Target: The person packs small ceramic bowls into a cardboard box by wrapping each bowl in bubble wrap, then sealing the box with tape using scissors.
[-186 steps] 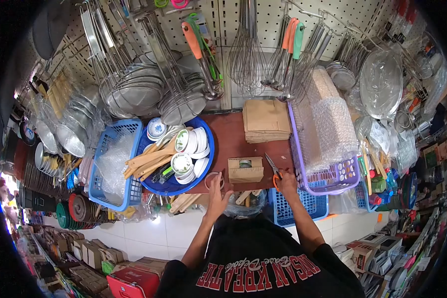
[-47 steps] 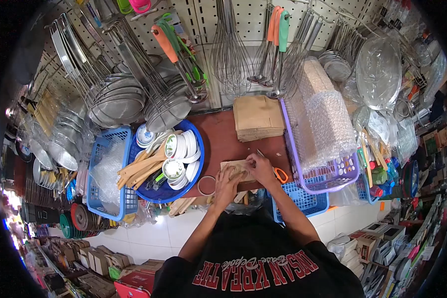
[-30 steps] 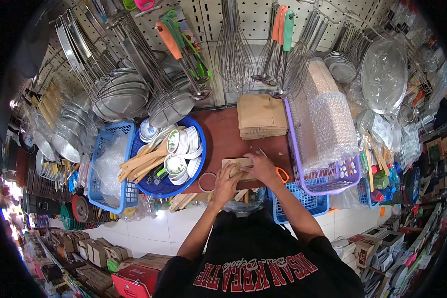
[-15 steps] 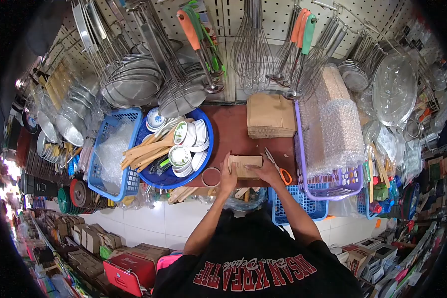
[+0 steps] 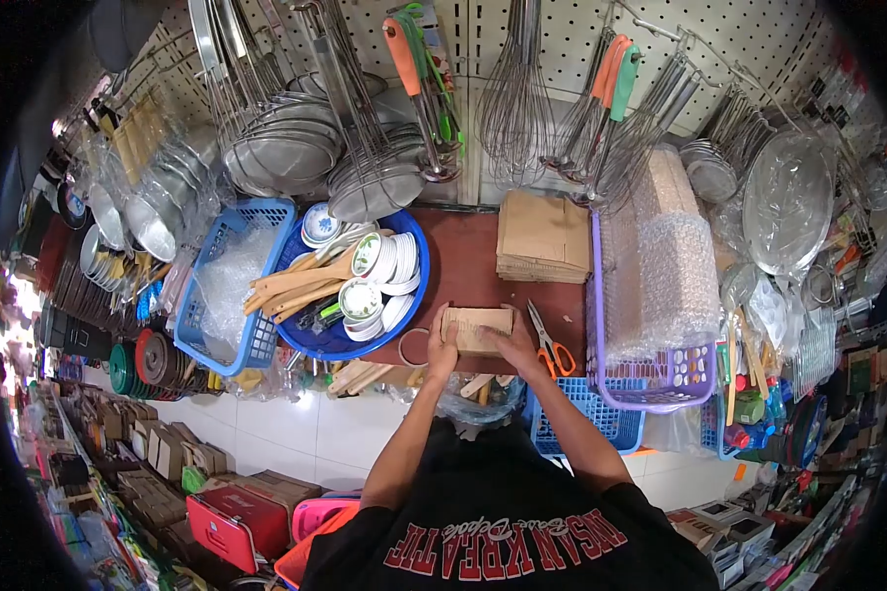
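Observation:
Between my two hands is a small brown paper-covered packet (image 5: 477, 323), held over the front edge of the red-brown table. My left hand (image 5: 443, 342) wraps its left side. On the right side, my right hand (image 5: 515, 350) grips it with fingers laid across the near face. Just right of that hand lie scissors (image 5: 561, 359) with orange handles, blades pointing away from me. A roll of tape (image 5: 414, 348) rests left of my left hand, by the table edge. Behind the packet is a stack of flat brown paper pieces (image 5: 544, 236).
A blue round basin (image 5: 419, 281) holds small white bowls and wooden utensils. Left of it stands a blue basket (image 5: 189, 320) with bubble wrap. A purple basket (image 5: 601, 340) with a bubble-wrap roll (image 5: 675, 261) stands right. Strainers, whisks (image 5: 515, 128) and ladles hang above the table.
The camera view has shifted slightly. Both hands still hold the packet, and my right hand's fingers have moved a little further across its face.

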Demonstrator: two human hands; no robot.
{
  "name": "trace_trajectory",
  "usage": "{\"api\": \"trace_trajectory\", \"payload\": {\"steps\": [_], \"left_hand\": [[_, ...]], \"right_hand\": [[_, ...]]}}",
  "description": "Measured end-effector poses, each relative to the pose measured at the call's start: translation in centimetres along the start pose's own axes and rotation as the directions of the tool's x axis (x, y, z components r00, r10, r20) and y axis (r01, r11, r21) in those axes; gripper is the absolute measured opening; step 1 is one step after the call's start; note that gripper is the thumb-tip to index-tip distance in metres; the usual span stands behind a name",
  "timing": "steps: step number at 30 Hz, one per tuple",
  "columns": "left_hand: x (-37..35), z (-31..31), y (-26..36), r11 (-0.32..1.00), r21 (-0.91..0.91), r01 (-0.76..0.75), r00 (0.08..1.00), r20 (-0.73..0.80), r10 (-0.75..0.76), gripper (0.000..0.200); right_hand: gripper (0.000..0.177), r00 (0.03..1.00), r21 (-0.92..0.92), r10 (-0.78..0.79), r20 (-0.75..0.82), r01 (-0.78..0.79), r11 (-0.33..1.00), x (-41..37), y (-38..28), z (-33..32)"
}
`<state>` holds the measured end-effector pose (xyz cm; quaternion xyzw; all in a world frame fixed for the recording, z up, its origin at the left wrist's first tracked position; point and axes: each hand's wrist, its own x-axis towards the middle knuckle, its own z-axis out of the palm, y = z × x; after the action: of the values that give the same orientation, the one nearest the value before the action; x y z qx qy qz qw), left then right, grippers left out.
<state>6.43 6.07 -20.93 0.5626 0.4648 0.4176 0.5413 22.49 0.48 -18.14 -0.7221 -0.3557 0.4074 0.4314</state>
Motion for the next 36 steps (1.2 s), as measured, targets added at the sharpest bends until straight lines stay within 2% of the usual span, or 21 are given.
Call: {"api": "trace_trajectory", "payload": {"steps": [3, 6, 9, 11, 13, 16, 20, 24, 27, 31, 33, 34, 35, 36], "left_hand": [[-0.5, 0.4, 1.7, 0.998, -0.030, 0.063, 0.997, 0.039, -0.062, 0.048], [-1.3, 0.9, 2.2, 0.993, -0.092, 0.071, 0.996, 0.060, -0.065, 0.055], [-2.8, 1.2, 3.1, 0.971, -0.111, 0.210, 0.977, 0.051, -0.206, 0.067], [-4.2, 0.6, 4.7, 0.897, -0.254, 0.361, 0.932, 0.113, -0.343, 0.073], [-5.7, -0.1, 7.9, 0.816, -0.320, 0.482, 0.876, 0.191, -0.443, 0.081], [-7.8, -1.0, 9.4, 0.775, -0.383, 0.503, 0.864, 0.246, -0.439, 0.078], [-11.5, -2.0, 6.8, 0.829, -0.416, 0.373, 0.926, 0.114, -0.359, 0.074], [-14.4, -4.8, 7.1, 0.832, -0.460, 0.309, 0.942, 0.026, -0.335, 0.071], [-15.9, -7.9, 6.7, 0.834, -0.461, 0.305, 0.936, -0.018, -0.352, 0.071], [-16.5, -12.4, 9.4, 0.884, -0.307, 0.353, 0.920, -0.061, -0.388, 0.072], [-16.8, -15.0, 9.1, 0.950, -0.209, 0.230, 0.968, -0.051, -0.246, 0.071], [-16.7, -16.5, 9.1, 0.973, -0.159, 0.166, 0.984, -0.044, -0.175, 0.071], [-16.7, -18.3, 9.2, 0.981, -0.109, 0.162, 0.987, 0.009, -0.162, 0.070], [-16.6, -20.0, 9.9, 0.976, -0.146, 0.163, 0.986, 0.038, -0.159, 0.070]], "right_hand": [[0.074, 0.992, 0.228, 0.105, 0.072, -0.119, 0.966, -0.8, -1.0, -1.0], [0.072, 0.986, 0.321, 0.133, 0.102, -0.159, 0.934, -1.4, -0.1, -2.1], [0.069, 0.980, 0.374, 0.126, 0.151, -0.175, 0.911, -2.5, 0.3, -3.3], [0.070, 0.974, 0.431, 0.097, 0.205, -0.178, 0.885, -4.1, -1.5, -4.5], [0.075, 0.973, 0.411, 0.030, 0.229, -0.125, 0.903, -5.0, -2.4, -5.3], [0.080, 0.955, 0.309, -0.018, 0.297, -0.079, 0.948, -6.5, -4.6, -6.4], [0.079, 0.924, 0.161, -0.014, 0.383, -0.051, 0.986, -8.4, -6.7, -5.9], [0.087, 0.869, 0.230, 0.026, 0.494, -0.159, 0.960, -10.0, -5.8, -2.8], [0.082, 0.820, 0.213, 0.042, 0.570, -0.197, 0.957, -11.1, -6.5, 0.2], [0.073, 0.795, 0.242, 0.015, 0.606, -0.202, 0.949, -12.3, -8.0, 4.3], [0.073, 0.775, 0.255, -0.025, 0.631, -0.177, 0.951, -12.6, -8.9, 6.3], [0.073, 0.762, 0.277, -0.009, 0.647, -0.224, 0.934, -12.7, -9.4, 7.3], [0.072, 0.748, 0.296, 0.009, 0.664, -0.273, 0.915, -12.8, -10.1, 8.2], [0.072, 0.732, 0.312, 0.028, 0.681, -0.323, 0.894, -13.0, -11.1, 9.1]]}}
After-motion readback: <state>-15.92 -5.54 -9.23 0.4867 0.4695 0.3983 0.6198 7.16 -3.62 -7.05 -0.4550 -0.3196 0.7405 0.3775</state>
